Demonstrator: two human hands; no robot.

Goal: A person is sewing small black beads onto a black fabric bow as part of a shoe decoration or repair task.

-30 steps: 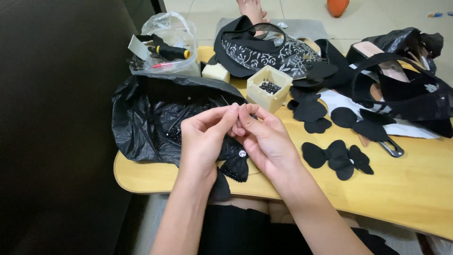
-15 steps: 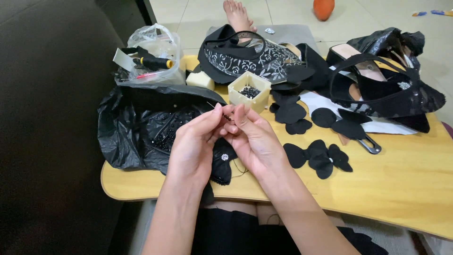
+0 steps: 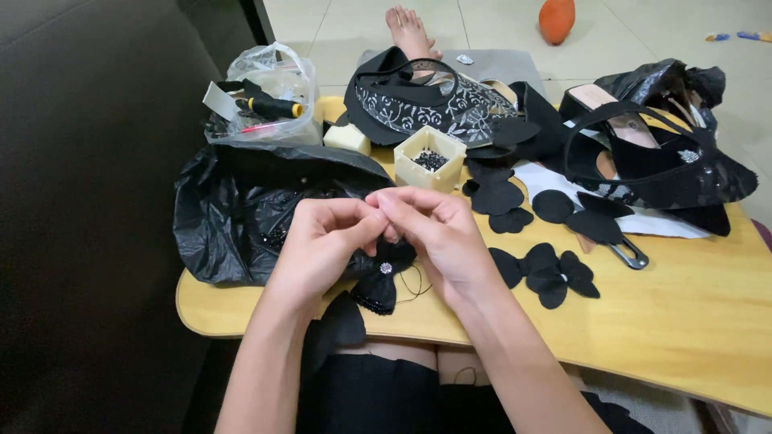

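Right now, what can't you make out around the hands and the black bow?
- Head view: whatever the fingertips pinch is hidden between the left hand and right hand.
- Black bow: upper part covered by both hands.
- Small box: dark contents too small to identify.
- Black bag: contents mostly hidden by folds.

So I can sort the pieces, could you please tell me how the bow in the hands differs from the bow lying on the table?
The held bow has a shiny centre stud and beaded edge; the table bow is plain. The held bow sits between the left hand and right hand with thread trailing; the table bow lies flat, untouched. Both are black.
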